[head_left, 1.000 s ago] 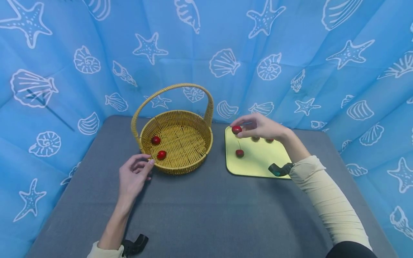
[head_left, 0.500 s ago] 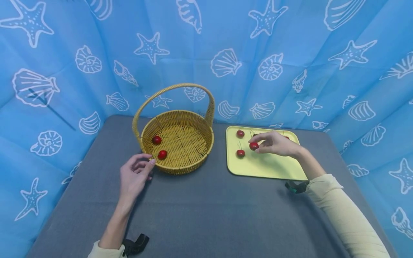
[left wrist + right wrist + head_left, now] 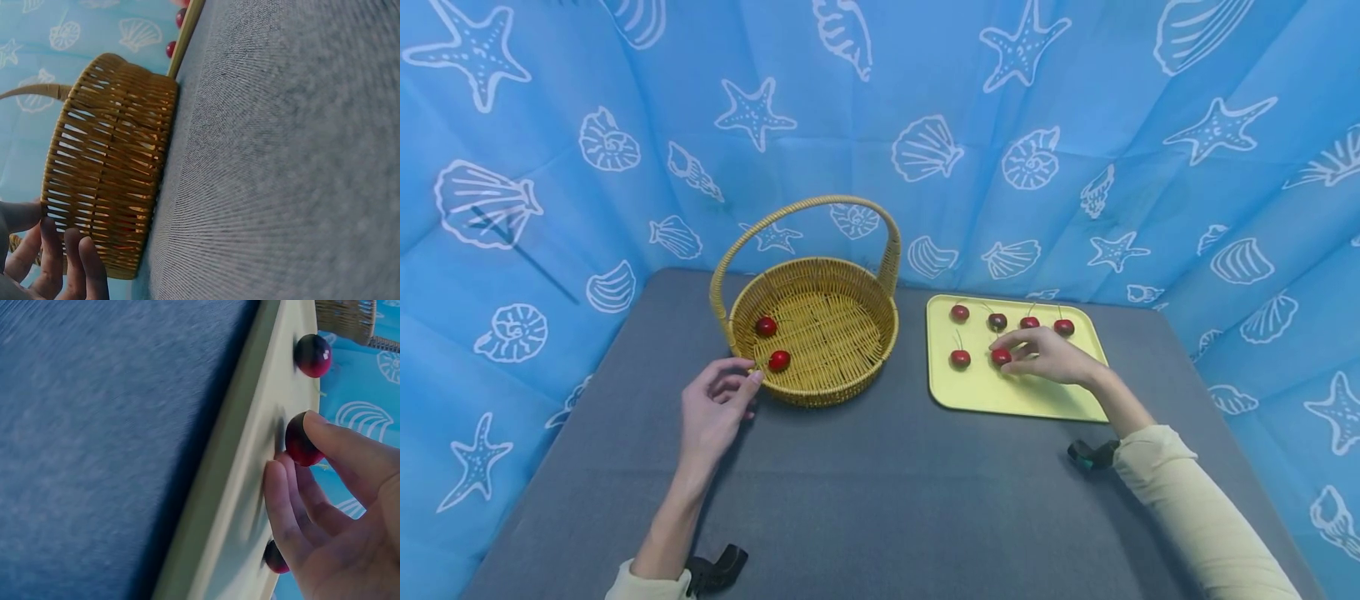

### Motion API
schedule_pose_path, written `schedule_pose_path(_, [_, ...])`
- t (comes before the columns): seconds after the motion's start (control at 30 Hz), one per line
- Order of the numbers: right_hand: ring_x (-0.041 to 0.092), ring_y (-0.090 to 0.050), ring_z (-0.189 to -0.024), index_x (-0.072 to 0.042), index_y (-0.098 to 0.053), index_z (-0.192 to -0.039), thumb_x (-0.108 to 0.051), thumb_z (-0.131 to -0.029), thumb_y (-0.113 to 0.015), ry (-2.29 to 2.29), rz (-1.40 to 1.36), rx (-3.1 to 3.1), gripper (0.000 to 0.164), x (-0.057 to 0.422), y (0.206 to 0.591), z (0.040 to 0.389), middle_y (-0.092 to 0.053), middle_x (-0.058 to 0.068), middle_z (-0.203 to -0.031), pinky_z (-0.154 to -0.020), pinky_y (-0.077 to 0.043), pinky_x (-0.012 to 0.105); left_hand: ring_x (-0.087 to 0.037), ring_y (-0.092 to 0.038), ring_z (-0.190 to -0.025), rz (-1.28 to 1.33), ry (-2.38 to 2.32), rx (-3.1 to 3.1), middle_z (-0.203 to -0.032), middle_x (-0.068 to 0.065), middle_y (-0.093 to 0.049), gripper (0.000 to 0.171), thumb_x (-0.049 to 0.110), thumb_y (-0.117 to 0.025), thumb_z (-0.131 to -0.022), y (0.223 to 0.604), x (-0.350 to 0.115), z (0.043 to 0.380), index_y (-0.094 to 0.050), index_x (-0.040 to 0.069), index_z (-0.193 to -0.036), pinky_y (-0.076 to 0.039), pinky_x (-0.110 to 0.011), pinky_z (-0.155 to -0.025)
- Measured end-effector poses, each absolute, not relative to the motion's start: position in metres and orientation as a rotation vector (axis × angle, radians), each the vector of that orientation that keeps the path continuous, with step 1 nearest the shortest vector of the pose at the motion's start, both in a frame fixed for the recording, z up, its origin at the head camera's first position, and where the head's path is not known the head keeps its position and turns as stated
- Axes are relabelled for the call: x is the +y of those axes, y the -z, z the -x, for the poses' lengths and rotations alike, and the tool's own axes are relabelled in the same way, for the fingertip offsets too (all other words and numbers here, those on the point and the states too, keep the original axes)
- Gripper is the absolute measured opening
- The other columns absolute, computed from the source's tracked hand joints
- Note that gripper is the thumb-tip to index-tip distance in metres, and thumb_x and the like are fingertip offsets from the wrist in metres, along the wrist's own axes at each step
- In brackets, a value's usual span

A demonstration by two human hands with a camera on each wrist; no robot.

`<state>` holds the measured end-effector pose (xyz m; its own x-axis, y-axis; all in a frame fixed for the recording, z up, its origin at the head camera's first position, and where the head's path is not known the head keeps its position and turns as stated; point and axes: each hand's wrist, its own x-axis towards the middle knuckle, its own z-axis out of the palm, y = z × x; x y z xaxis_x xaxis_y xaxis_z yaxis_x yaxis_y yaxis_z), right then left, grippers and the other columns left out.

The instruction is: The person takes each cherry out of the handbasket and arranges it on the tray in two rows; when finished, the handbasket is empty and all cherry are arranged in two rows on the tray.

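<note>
My right hand point(image 3: 1043, 357) pinches a red cherry point(image 3: 1001, 357) between thumb and fingers, low over the yellow tray point(image 3: 1022, 398). In the right wrist view the thumb lies against that cherry point(image 3: 302, 439), close to the tray surface. Several other stemmed cherries are on the tray, one point(image 3: 959, 358) left of the hand and a row along the back edge. My left hand point(image 3: 717, 408) holds the near-left rim of the round wicker basket point(image 3: 820, 397) between thumb and fingers. Inside the basket lie two cherries, one point(image 3: 778, 361) near the rim and one point(image 3: 766, 326) farther back.
The basket's tall arched handle point(image 3: 808, 202) rises over its back. A grey cloth point(image 3: 880, 500) covers the table. Behind and at both sides hangs a blue curtain point(image 3: 850, 108) with white shells and starfish. A strip of table separates basket and tray.
My right hand has moved right and down with the cherry, from above the tray's back-left corner to its middle. The left hand stays at the basket rim.
</note>
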<state>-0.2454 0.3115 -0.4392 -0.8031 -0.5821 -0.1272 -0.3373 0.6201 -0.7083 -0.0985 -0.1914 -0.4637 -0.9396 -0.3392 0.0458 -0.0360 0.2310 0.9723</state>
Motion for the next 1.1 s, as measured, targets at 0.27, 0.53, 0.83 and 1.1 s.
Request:
schedule_pose_path(0.27, [0.038,-0.076,-0.109,0.003,-0.071,-0.133,-0.002,-0.096,-0.081,1.023,0.708,2.504,0.039,0.312,0.443,0.243,-0.076,0.024,-0.129,-0.086,-0.063,0.023,-0.02,-0.074,-0.076,-0.347,1.768,-2.257,-0.095,-0.017,-0.076,0.027,0.024,-0.079,-0.102,0.465,-0.192,0.098,-0.073,0.01,-0.124,-0.067,-0.033,-0.063])
schedule_pose_path(0.53, [0.036,-0.076,-0.108,0.003,-0.071,-0.134,-0.004,-0.095,-0.082,0.995,0.751,2.529,0.041,0.313,0.44,0.24,-0.076,0.021,-0.13,-0.09,-0.064,0.027,-0.019,-0.074,-0.075,-0.337,1.778,-2.247,-0.092,-0.013,-0.077,0.026,0.024,-0.08,-0.102,0.465,-0.192,0.099,-0.073,0.01,-0.122,-0.067,-0.033,-0.062])
schedule_pose_path(0.83, [0.032,-0.077,-0.105,0.005,-0.069,-0.135,-0.002,-0.098,-0.079,1.005,0.724,2.489,0.039,0.322,0.426,0.241,-0.074,0.026,-0.131,-0.085,-0.064,0.026,-0.02,-0.074,-0.075,-0.327,1.776,-2.241,-0.091,-0.014,-0.077,0.025,0.022,-0.08,-0.102,0.465,-0.191,0.099,-0.073,0.009,-0.122,-0.066,-0.03,-0.06])
schedule_pose_path(1.1, [0.018,-0.078,-0.103,0.002,-0.07,-0.134,-0.002,-0.1,-0.077,1.048,0.802,2.523,0.035,0.317,0.402,0.242,-0.073,0.027,-0.13,-0.086,-0.064,0.026,-0.019,-0.074,-0.074,-0.313,1.776,-2.238,-0.091,-0.013,-0.078,0.025,0.02,-0.079,-0.102,0.465,-0.192,0.1,-0.073,0.008,-0.122,-0.065,-0.029,-0.06])
